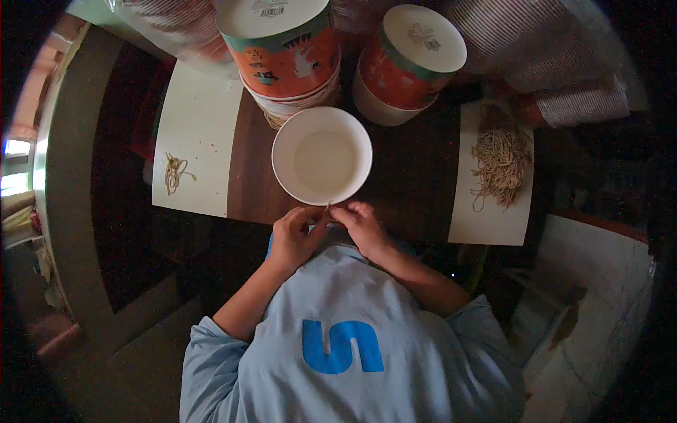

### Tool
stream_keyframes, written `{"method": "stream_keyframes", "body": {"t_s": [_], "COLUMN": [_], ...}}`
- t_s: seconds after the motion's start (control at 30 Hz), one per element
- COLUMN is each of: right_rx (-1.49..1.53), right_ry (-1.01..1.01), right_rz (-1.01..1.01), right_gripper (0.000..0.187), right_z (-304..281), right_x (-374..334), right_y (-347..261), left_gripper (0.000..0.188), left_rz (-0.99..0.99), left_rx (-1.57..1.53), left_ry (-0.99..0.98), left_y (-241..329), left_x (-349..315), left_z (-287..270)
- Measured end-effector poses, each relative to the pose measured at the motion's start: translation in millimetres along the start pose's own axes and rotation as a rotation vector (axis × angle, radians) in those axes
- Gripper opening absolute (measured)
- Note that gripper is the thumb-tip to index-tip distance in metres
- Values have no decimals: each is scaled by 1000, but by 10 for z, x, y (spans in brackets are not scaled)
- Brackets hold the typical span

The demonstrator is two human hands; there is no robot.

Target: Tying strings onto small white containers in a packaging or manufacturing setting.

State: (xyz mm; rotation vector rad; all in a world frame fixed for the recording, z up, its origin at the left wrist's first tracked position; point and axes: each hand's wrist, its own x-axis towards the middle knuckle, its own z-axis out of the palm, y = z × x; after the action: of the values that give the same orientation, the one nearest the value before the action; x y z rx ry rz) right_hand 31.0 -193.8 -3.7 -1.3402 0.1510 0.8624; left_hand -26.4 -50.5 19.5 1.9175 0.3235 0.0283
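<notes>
So the open tub [322,156] sits mid-counter [250,176], hands [290,236] right by its near rim. One tub stack [285,63] is back-left of it, another stack [409,67] back-right. Small string bundle [173,173] off left, bigger string heap [501,162] off right, bagged cups [511,28] way behind.

Pale-blue shirt [423,345], bright blue marking [343,348]

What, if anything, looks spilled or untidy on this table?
Small reddish specks dot the pale left panel, like stray crumbs. On the right, the cord heap is tangled, a loose loop straying out.
</notes>
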Motion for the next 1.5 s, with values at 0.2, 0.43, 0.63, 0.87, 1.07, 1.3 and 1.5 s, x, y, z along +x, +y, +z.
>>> {"method": "stream_keyframes", "body": {"t_s": [0.2, 0.43, 0.63, 0.87, 1.07, 1.3, 1.5], "right_rx": [-49, 103, 277, -104, -380, -486, -638], "right_ry": [23, -13, -106, 5, 213, 303, 382], "right_rz": [21, 30, 12, -185, -396, -521, -583], "right_gripper": [21, 21, 19, 20, 21, 17, 14], "right_z": [-17, 11, -47, -20, -39, -35, -25], "right_x": [0, 4, 39, 60, 145, 138, 92], "right_y": [-2, -92, 12, 65, 310, 304, 269], "left_gripper": [14, 16, 17, 19, 18, 17, 14], "left_rz": [23, -223, -262, -315, -312, -344, -370], "left_rx": [57, -299, -299, -472, -402, -332, -449], "left_ry": [-21, -106, -153, -94, -101, -105, -60], "left_y": [52, 0, 26, -99, -134, -38, -75], "left_x": [16, 13, 29, 29, 21, 31, 10], "left_z": [-18, -26, -64, -8, -12, -61, -51]}}
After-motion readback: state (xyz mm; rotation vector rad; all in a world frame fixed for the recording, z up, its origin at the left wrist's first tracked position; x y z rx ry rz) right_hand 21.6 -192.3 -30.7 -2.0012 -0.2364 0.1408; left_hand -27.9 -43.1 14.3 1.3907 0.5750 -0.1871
